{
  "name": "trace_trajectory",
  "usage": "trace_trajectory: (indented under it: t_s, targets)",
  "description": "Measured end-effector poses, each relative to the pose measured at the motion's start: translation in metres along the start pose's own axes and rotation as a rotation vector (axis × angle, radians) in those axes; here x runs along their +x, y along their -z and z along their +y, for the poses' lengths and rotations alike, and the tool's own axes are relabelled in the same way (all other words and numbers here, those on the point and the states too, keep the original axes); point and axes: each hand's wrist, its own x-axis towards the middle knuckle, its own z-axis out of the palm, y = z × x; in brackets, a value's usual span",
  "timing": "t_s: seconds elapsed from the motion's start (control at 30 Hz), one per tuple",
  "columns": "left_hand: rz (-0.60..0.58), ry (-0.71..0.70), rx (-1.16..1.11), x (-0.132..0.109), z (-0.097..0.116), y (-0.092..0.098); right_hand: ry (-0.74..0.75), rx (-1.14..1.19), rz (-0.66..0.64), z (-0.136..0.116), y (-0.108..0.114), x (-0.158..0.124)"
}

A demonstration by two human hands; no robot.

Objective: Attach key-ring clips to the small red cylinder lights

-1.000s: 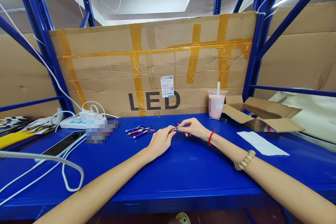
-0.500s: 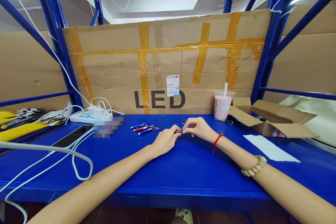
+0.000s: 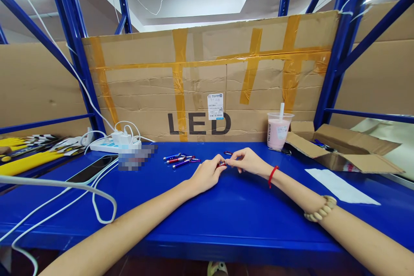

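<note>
My left hand (image 3: pixel 206 175) and my right hand (image 3: pixel 247 161) meet over the middle of the blue table (image 3: pixel 207 220). Both pinch a small red pen-like light (image 3: pixel 221 164) between their fingertips, the left hand on its left end and the right hand on its right end. Just left of the hands lie several more small pen lights (image 3: pixel 181 160), blue, red and purple, in a loose row. A small dark clip (image 3: pixel 227 153) lies behind the hands.
A taped cardboard sheet marked LED (image 3: pixel 207 82) walls the back. A pink drink cup with a straw (image 3: pixel 279 129) and an open cardboard box (image 3: pixel 346 148) stand at right, with a white paper sheet (image 3: pixel 341 186). A power strip (image 3: pixel 111 143), phone (image 3: pixel 92 169) and white cables (image 3: pixel 58 198) lie left.
The hands stay pinched on the red light with only small finger shifts. The view has drifted a little to the left and down.
</note>
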Motion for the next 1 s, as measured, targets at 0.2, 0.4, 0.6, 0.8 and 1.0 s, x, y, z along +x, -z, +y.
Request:
trace_trajectory:
  t_s: [0.2, 0.4, 0.6, 0.8, 1.0]
  targets:
    - [-0.007, 0.015, 0.059, 0.000, 0.004, 0.002, -0.071, 0.124, -0.141, 0.000, -0.008, 0.000]
    - [-0.020, 0.043, -0.003, 0.001, 0.001, 0.001, -0.070, 0.181, -0.137, 0.003, -0.014, 0.003]
    - [-0.014, 0.067, -0.051, 0.004, 0.000, -0.002, -0.070, 0.190, -0.137, 0.009, -0.013, 0.007]
    - [-0.018, 0.067, -0.010, 0.003, 0.003, -0.004, -0.097, 0.212, -0.115, 0.006, -0.013, 0.007]
    - [-0.002, 0.020, 0.127, 0.004, 0.002, -0.005, -0.119, 0.246, -0.081, 0.006, -0.011, 0.007]
